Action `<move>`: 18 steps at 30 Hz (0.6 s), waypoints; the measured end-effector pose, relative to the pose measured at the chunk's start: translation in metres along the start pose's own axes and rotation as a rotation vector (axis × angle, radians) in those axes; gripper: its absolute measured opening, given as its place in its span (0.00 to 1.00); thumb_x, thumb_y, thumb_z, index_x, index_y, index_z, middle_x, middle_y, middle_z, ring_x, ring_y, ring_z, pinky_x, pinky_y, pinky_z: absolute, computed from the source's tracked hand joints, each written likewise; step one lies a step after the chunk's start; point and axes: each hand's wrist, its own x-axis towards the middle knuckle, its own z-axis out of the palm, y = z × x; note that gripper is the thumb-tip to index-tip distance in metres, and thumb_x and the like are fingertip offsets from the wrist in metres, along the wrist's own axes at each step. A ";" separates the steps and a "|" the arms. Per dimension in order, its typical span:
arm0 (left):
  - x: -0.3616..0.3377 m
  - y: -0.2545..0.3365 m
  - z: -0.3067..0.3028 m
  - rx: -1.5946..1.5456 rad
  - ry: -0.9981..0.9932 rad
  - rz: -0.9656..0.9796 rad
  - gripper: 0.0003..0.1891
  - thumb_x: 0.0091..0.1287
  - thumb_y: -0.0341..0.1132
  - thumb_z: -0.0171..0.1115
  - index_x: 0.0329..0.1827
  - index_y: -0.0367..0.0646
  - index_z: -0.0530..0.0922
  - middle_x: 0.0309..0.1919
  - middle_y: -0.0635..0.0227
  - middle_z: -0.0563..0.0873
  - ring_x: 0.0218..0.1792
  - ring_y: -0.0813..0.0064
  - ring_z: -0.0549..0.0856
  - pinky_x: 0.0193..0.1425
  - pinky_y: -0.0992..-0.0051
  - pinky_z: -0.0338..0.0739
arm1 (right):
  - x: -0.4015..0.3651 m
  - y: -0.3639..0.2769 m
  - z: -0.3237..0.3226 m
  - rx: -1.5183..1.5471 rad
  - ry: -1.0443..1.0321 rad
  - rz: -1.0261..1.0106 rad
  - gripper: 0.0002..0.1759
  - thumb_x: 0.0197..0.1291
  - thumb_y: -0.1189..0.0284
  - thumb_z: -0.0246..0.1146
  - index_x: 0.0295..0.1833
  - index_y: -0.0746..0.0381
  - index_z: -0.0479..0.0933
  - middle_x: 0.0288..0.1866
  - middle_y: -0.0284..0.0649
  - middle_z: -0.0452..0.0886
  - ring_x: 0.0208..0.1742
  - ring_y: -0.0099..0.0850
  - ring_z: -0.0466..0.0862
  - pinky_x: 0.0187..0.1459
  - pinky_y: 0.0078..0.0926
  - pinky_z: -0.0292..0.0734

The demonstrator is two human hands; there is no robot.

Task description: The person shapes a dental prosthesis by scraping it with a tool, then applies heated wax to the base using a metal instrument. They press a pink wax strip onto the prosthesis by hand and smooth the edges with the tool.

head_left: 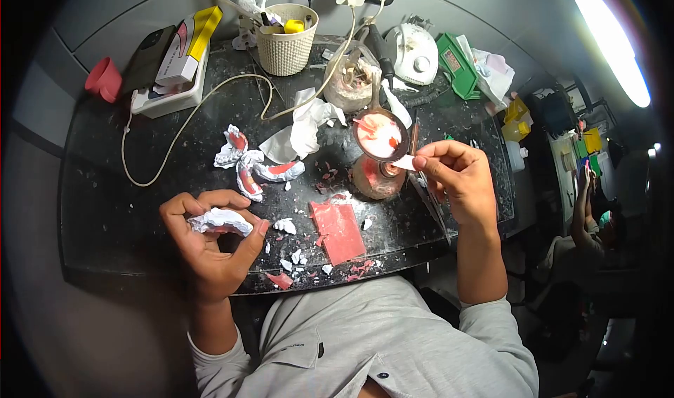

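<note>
My left hand [214, 247] is closed around a white plaster dental cast [221, 221] with some pink along its lower side, held above the table's left front. Between the thumb and fingers of my right hand [456, 177] is a small pale strip [405, 162], its far end at the rim of a small round pan [359, 144]. Pinkish-white and red wax [379, 131] lies inside the pan, brightly lit. Below the pan stands a round glass burner [375, 180]. A pink wax sheet [338, 233] lies flat between my hands. Several plaster casts with pink strips [284, 171] are grouped beyond my left hand.
White plaster crumbs [284, 226] and pink scraps litter the front edge. Crumpled tissue [305, 128], a cream basket [286, 47], a debris-filled jar [344, 89] and a white device [414, 54] stand behind. A cable [210, 82] loops across the left. Another person [583, 233] is at far right.
</note>
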 end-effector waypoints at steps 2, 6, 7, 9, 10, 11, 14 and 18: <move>0.000 0.000 0.000 0.006 -0.006 0.002 0.34 0.55 0.15 0.71 0.53 0.46 0.54 0.46 0.49 0.80 0.39 0.76 0.84 0.49 0.77 0.81 | 0.002 0.002 0.000 0.011 0.000 -0.004 0.06 0.61 0.75 0.72 0.40 0.66 0.84 0.25 0.31 0.83 0.20 0.13 0.76 0.19 0.11 0.65; -0.002 0.000 0.000 0.001 0.031 -0.025 0.35 0.55 0.16 0.73 0.57 0.44 0.56 0.45 0.54 0.81 0.40 0.79 0.82 0.47 0.80 0.79 | 0.000 0.011 -0.012 0.061 -0.011 -0.016 0.07 0.62 0.75 0.71 0.41 0.67 0.84 0.28 0.34 0.85 0.25 0.16 0.80 0.22 0.11 0.69; -0.003 0.000 0.000 0.019 0.046 -0.049 0.36 0.55 0.17 0.74 0.58 0.43 0.57 0.44 0.55 0.81 0.40 0.80 0.81 0.46 0.81 0.78 | -0.001 0.012 -0.015 0.058 -0.019 -0.029 0.06 0.63 0.75 0.71 0.41 0.67 0.84 0.30 0.36 0.86 0.27 0.17 0.83 0.23 0.11 0.72; -0.003 0.000 0.001 0.011 0.056 -0.057 0.36 0.55 0.17 0.74 0.59 0.43 0.58 0.44 0.57 0.82 0.40 0.81 0.80 0.46 0.82 0.78 | -0.004 0.014 -0.019 0.104 -0.015 -0.032 0.05 0.63 0.77 0.70 0.42 0.68 0.84 0.32 0.37 0.87 0.30 0.19 0.85 0.27 0.13 0.77; -0.003 0.000 0.002 0.004 0.071 -0.063 0.36 0.55 0.18 0.75 0.60 0.43 0.59 0.43 0.58 0.82 0.40 0.81 0.80 0.45 0.82 0.77 | -0.006 0.015 -0.021 0.147 -0.014 -0.037 0.05 0.63 0.79 0.69 0.43 0.69 0.83 0.35 0.39 0.88 0.33 0.22 0.87 0.30 0.14 0.82; -0.003 0.000 0.002 0.002 0.069 -0.060 0.36 0.55 0.18 0.75 0.60 0.43 0.59 0.43 0.58 0.82 0.40 0.81 0.80 0.45 0.82 0.77 | -0.008 0.014 -0.021 0.147 -0.012 -0.040 0.05 0.63 0.79 0.69 0.43 0.69 0.83 0.35 0.39 0.88 0.33 0.22 0.87 0.30 0.14 0.82; -0.002 -0.001 0.002 0.019 0.071 -0.062 0.36 0.56 0.18 0.75 0.61 0.42 0.59 0.43 0.58 0.82 0.40 0.81 0.80 0.46 0.82 0.77 | -0.016 0.013 -0.018 0.142 0.008 -0.059 0.05 0.63 0.84 0.67 0.44 0.71 0.83 0.38 0.43 0.88 0.36 0.26 0.89 0.38 0.19 0.86; -0.001 -0.001 0.002 0.020 0.076 -0.048 0.36 0.56 0.18 0.75 0.61 0.42 0.59 0.43 0.59 0.82 0.39 0.82 0.80 0.46 0.83 0.77 | -0.018 0.023 -0.010 -0.020 0.073 -0.390 0.08 0.60 0.87 0.67 0.45 0.70 0.84 0.40 0.40 0.86 0.41 0.25 0.88 0.40 0.19 0.85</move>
